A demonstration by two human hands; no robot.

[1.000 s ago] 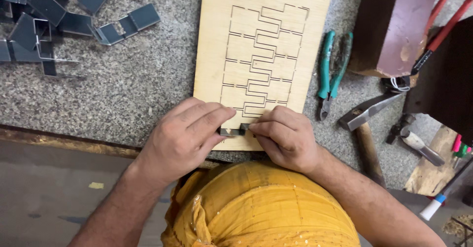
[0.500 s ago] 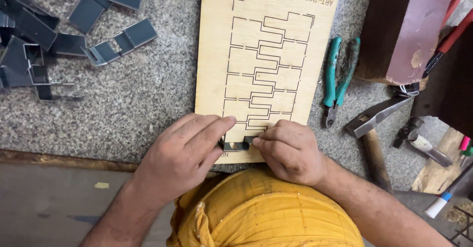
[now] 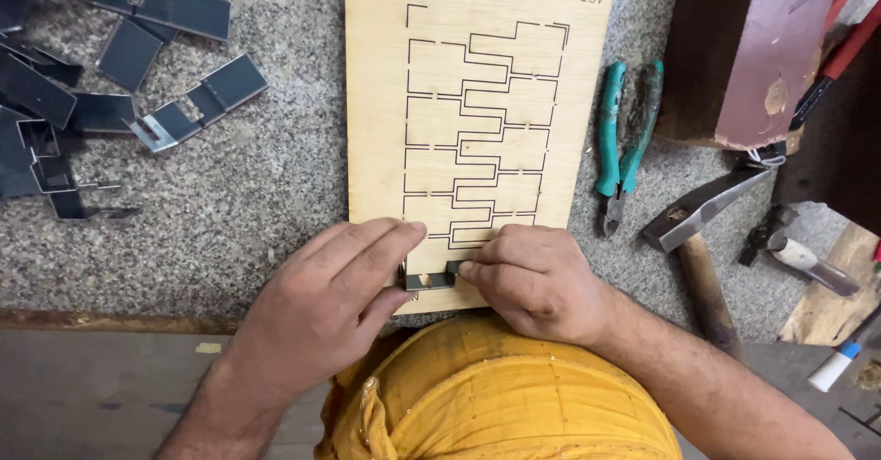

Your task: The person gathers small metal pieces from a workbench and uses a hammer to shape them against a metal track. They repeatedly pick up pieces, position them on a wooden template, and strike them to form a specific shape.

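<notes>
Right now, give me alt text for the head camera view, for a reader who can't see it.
Two hands, left and right, press a small bent metal strip into a slotted wooden board on a speckled stone bench. Pliers and a hammer lie right; more metal pieces left.

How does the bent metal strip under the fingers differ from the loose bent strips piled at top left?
The small bent grey metal strip sits on the pale plywood board, at its near edge, pinched between the left hand and right hand; the loose dark metal strips lie untouched on the speckled stone bench. The held strip shows only a short length; several loose ones look longer and scattered at mixed angles. Both are thin, bent, grey metal.
</notes>
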